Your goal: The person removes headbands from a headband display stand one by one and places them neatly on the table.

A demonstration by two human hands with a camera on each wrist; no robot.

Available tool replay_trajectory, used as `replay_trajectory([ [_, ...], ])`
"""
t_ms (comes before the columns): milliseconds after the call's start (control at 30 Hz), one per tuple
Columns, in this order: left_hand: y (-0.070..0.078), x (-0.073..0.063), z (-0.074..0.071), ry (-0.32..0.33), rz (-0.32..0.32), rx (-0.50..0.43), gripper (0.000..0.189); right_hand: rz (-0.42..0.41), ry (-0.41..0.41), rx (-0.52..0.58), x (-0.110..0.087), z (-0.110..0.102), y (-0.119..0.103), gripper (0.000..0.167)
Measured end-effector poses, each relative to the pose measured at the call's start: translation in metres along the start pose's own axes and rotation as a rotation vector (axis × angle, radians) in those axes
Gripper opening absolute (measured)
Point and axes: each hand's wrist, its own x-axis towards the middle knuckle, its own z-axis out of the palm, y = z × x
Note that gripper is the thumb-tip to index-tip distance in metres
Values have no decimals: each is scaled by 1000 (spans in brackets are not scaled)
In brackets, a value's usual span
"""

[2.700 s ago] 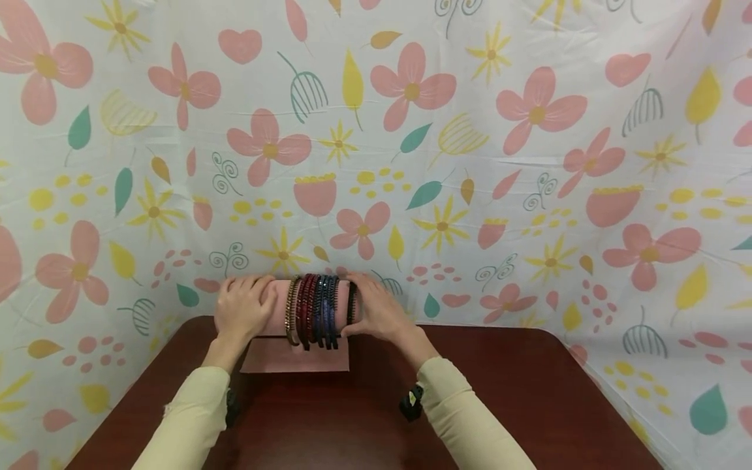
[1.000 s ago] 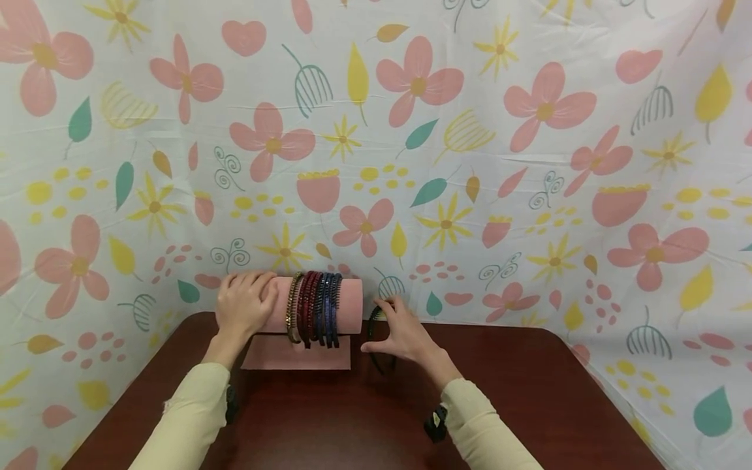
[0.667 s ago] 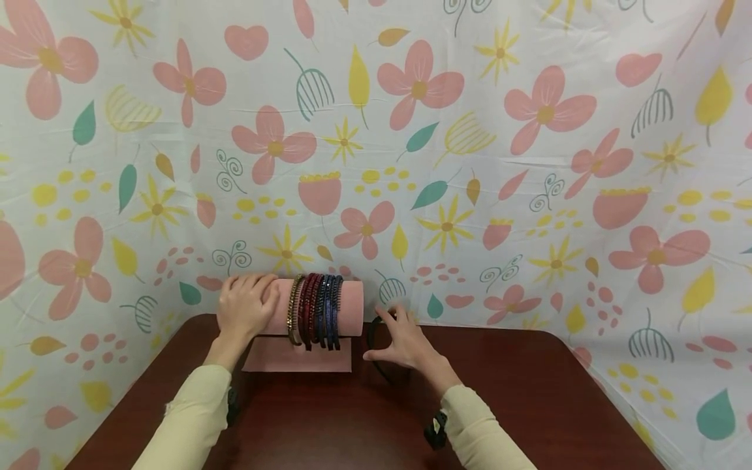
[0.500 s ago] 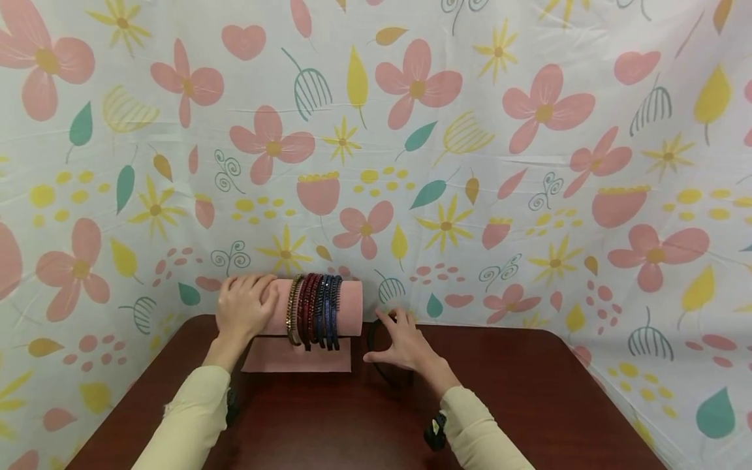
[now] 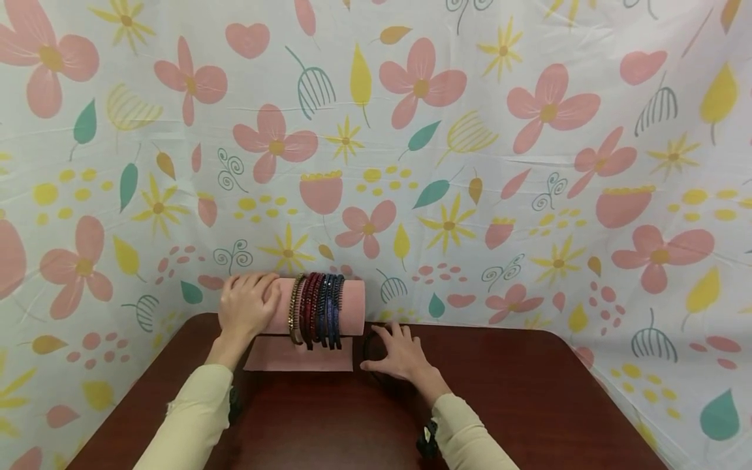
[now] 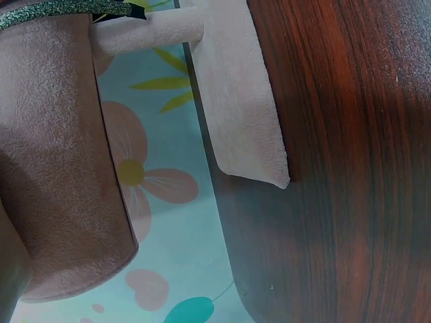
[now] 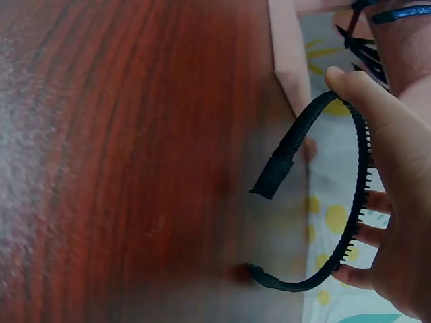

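Observation:
A padded pink headband stand [image 5: 352,308], a horizontal roll on a flat base, stands at the table's back left. My left hand [image 5: 247,307] grips the roll's left end, fingers over the top and thumb toward the front. Several beaded headbands [image 5: 317,310] in gold, dark red and blue circle the roll. To the right of the stand, my right hand [image 5: 401,356] holds a black toothed headband [image 7: 306,124] between thumb and fingers, apart from the roll and low near the table. Its open ends point toward the tabletop in the right wrist view.
The dark red-brown wooden table [image 5: 499,391] has rounded back corners. A white cloth with flower prints [image 5: 458,150] hangs right behind its back edge. The stand's pink base [image 6: 236,101] lies flat on the table.
My right hand has drawn the black headband off the roll's right end, then moved right and down toward the table with it. My left hand keeps its place on the stand.

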Motion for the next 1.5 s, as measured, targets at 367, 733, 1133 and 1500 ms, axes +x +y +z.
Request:
replay_trajectory([
  [367,1,-2,-1,-12,-11,3,36,19,-71,-38,-1,17,0,88],
  [733,1,-2,-1,-10,-11,3,36,23,-88,-100,-3,22,1,83],
  [1133,3,-1,-3,-5,-6,-3,35,27,-118,3,-7,12,1,81],
  [1500,2,0,-2,12,4,0,35,-30,40,99,0,-11,3,52],
])
